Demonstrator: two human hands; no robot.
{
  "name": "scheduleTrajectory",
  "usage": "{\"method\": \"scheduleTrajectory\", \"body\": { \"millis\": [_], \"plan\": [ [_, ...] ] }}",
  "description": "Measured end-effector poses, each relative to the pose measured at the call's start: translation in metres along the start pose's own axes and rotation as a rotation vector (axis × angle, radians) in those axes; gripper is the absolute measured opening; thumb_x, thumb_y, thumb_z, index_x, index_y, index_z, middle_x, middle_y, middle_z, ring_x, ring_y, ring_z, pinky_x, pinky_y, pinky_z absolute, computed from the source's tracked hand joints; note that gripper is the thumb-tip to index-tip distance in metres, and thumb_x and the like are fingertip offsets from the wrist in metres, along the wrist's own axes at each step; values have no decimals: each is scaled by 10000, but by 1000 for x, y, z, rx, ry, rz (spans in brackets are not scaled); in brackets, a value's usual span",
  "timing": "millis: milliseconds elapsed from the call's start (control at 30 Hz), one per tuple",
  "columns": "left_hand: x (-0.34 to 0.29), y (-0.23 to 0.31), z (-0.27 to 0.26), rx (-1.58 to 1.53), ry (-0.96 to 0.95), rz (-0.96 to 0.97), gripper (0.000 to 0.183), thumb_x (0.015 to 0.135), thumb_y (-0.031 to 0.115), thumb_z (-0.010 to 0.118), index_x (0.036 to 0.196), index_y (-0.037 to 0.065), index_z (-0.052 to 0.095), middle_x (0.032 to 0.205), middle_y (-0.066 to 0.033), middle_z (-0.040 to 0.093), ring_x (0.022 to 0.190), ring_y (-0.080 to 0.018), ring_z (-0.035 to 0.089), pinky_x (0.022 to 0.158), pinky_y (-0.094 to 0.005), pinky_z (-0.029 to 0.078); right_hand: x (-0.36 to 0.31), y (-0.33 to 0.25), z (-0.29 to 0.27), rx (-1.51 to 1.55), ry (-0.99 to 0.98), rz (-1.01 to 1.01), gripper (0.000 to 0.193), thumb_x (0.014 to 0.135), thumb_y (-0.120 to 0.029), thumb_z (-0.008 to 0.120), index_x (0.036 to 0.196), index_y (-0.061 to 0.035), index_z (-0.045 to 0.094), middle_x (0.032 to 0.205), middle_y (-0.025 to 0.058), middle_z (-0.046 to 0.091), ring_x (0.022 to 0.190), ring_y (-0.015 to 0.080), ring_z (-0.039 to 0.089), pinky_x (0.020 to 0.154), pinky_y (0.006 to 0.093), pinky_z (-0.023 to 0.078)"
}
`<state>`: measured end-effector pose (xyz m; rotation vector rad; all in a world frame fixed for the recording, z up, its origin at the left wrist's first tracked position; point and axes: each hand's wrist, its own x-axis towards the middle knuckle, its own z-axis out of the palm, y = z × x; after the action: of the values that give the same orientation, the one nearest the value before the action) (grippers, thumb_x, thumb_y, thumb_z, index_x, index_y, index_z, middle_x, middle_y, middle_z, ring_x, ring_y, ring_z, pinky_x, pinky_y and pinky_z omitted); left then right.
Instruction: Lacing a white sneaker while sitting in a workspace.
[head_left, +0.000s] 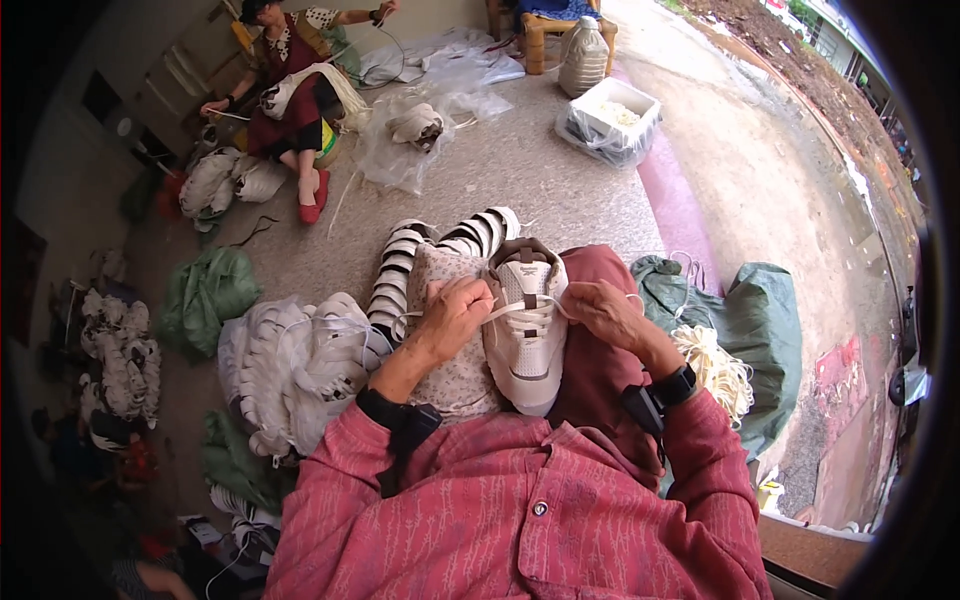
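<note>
A white sneaker upper (530, 365) with grey-brown trim rests on my lap, its toe toward me and its tongue at the far end. White shoelace (518, 309) runs across it through the upper part of the lacing; lower rows are threaded too. My left hand (458, 312) is closed on the lace at the left side of the upper. On the right side, my right hand (608, 312) pinches the lace, with a loose end showing beyond the fingers. Under my left wrist lies a flowered cloth pad (440, 378).
Stacked white uppers (305, 370) lie at my left, with a striped row (395, 275) beyond the pad. Cream laces (715, 370) lie on a green sack (765, 340) at right. Ahead are a white tub (612, 108) and a seated person (290, 90) handling cord.
</note>
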<state>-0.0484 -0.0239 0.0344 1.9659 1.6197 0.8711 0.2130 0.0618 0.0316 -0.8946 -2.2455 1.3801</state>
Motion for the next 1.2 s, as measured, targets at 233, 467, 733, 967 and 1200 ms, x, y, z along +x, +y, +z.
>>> {"method": "scheduleTrajectory", "body": {
  "millis": [233,467,733,967,1200],
  "plan": [
    [7,5,3,20,11,-80,223,898,242,502,784,58,555,783,-36,586,808,-220,558,896,-374,301,8,7,-5,217,-63,64,233,964,-158,487,807,-2,562,728,-28,499,678,82,455,629,243,394],
    [24,1,3,-79,-165,-287,233,876,245,540,783,43,608,696,-57,581,716,-172,580,719,-370,436,23,1,-6,87,-142,-122,287,952,-173,507,725,-1,548,676,-13,482,653,72,453,570,266,365],
    [36,-24,-24,-329,-126,57,342,739,59,773,1049,79,631,1009,-8,548,798,-85,559,666,-216,473,35,1,-10,-247,-166,-126,208,901,-157,558,770,1,587,698,90,570,627,212,548,597,353,426],
    [50,-20,-41,-433,-477,53,357,750,87,781,1054,93,594,927,21,557,767,-73,553,677,-233,461,39,-46,-22,-492,172,-171,105,777,-161,712,851,-88,694,829,82,652,740,263,633,701,395,497],
    [46,-28,-36,-477,-482,35,301,766,94,782,1002,73,597,833,39,569,760,-59,541,688,-226,448,60,-62,14,-446,5,-506,96,777,-92,700,870,-75,688,833,84,643,844,264,628,764,363,508]
  ]
}}
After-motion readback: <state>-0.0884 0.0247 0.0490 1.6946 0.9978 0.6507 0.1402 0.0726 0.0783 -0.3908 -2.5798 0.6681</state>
